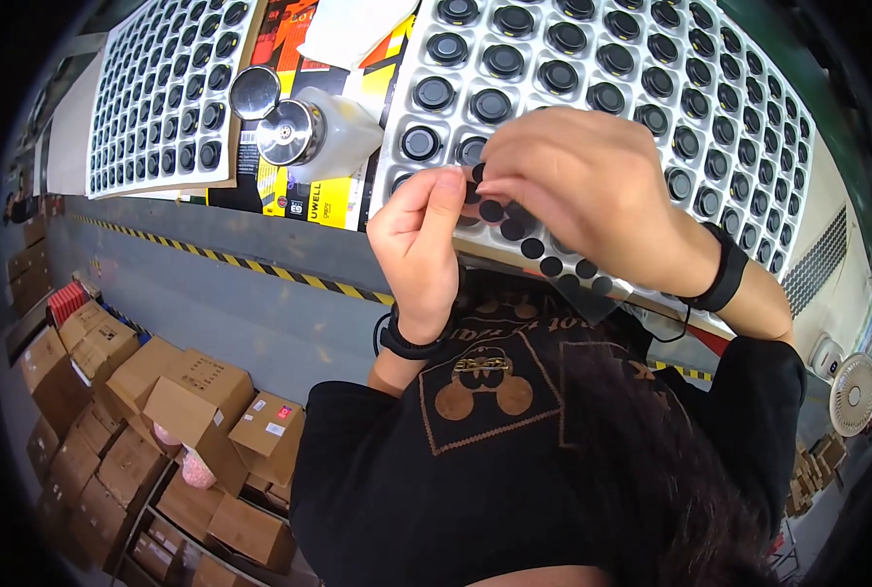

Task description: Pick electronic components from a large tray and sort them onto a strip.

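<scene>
The left hand point(416, 240) pinches black stickers point(532, 248) at the white tray point(404, 108) — the right hand point(588, 181) bends close, its grip I cannot tell.

grey floor point(260, 328) crossed by striped tape point(260, 267)

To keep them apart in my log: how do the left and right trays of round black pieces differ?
The left tray lies left of the bottle, the right tray right of it. The right tray looks larger in view than the left tray. The left hand and right hand are at the right tray's near edge, away from the left tray. Both trays are pale, with rows of round black pieces.
</scene>
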{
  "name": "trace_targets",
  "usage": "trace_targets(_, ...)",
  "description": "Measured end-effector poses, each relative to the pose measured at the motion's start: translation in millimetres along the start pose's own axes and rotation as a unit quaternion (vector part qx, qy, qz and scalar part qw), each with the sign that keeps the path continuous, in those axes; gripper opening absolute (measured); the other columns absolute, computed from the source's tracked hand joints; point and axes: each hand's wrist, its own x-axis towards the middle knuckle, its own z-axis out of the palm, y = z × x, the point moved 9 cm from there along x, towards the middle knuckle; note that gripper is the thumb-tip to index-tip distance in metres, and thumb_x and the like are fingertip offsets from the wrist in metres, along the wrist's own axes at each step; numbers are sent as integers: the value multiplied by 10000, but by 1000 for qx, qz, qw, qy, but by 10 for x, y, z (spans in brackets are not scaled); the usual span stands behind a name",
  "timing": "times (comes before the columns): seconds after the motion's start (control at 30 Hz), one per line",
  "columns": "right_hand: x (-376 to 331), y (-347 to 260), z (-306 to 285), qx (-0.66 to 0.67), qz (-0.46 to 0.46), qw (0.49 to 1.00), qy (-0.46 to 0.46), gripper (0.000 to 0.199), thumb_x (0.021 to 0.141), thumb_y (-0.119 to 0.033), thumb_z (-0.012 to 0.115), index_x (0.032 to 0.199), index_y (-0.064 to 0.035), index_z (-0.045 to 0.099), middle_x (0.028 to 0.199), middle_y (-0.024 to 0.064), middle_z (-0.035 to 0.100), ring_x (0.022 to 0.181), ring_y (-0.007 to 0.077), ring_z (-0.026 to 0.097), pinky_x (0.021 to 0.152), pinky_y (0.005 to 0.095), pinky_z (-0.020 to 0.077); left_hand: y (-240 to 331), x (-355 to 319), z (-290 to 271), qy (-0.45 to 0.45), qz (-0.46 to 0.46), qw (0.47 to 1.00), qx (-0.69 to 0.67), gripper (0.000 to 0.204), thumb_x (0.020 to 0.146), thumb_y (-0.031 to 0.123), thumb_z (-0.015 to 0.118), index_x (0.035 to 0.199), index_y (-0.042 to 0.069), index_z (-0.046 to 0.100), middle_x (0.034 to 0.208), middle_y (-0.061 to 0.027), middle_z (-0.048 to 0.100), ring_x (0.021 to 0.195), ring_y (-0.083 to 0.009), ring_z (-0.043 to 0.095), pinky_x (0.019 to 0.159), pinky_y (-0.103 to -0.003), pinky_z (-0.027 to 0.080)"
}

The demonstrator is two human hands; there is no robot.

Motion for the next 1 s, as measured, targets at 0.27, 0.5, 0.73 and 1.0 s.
trace_targets(0.27,-27,230,-2,186,187,965,-9,218,692,-1,707,884,14,605,809,83,622,697,147,623,623,242,515,118,-21,95,-16,23,999,17,138,877,70,554,910,-55,600,818,-74,620,700,-104,581,636,-210,461)
trace_targets(0.5,-55,220,15,224,171,959,-15,229,684,44,690,901,6,630,802,74,618,691,138,610,624,219,509,51,-7,135,-80,-14,991,-106,113,865,89,579,856,-24,577,800,-66,594,690,-129,567,639,-238,465)
trace_targets(0.73,-85,266,104,282,173,943,-39,204,685,44,681,879,7,631,792,72,613,691,147,595,613,239,487,-75,-41,185,-103,-104,977,-154,158,887,151,555,863,-5,568,779,-42,558,708,-116,530,657,-241,430)
trace_targets(1.0,-16,150,123,303,54,948,-85,177,689,25,670,855,-11,622,789,78,588,696,192,583,593,275,461,-167,-65,242,-183,-198,955,-128,236,923,228,482,865,18,573,775,-12,535,684,-81,464,631,-209,369)
